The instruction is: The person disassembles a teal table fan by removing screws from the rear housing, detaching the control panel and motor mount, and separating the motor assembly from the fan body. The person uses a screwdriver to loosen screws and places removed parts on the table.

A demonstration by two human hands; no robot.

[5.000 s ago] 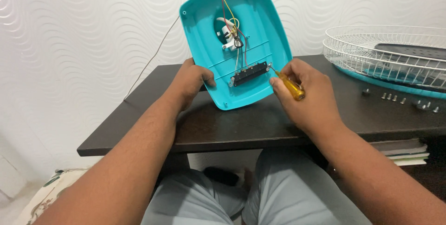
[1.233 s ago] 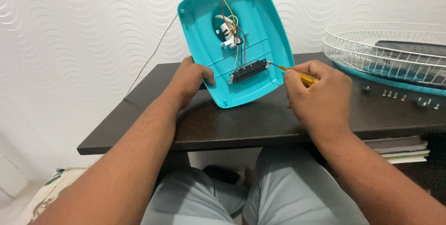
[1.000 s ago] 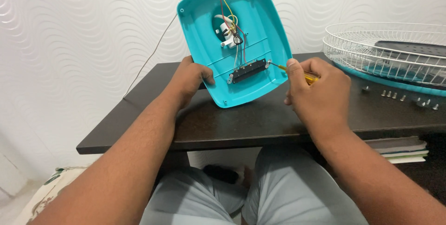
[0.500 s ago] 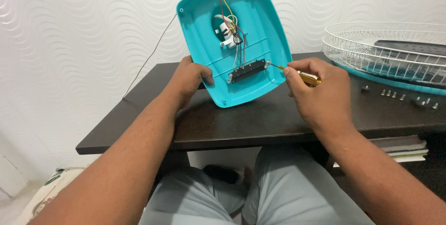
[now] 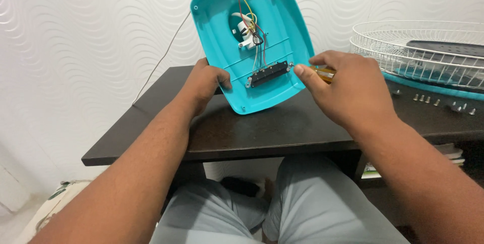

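Working a screw on the switch strip

Props the teal plastic shell (image 5: 275, 17) up on its near edge at the middle of the dark table (image 5: 262, 128), open side facing near, top leaning toward the far wall. Grips its left rim with the left hand (image 5: 204, 85), thumb curled over the inner face, fingers hidden behind. Pinches the yellow-handled screwdriver (image 5: 322, 74) in the right hand (image 5: 348, 90), thumb and fingertips closed round the handle, shaft mostly covered. Aims the tip leftward at the small screw (image 5: 292, 64) on the right end of the black switch strip (image 5: 267, 73) low in the shell. Cannot tell whether the tip sits in the screw head. Judging by this: mid-turn on that fastener. Calls next for a steady shell, tip square in the head, and care for the coloured wires (image 5: 249, 14) just above the strip. To the right: a white wire fan guard (image 5: 418, 47), with loose screws (image 5: 443, 104) scattered near it
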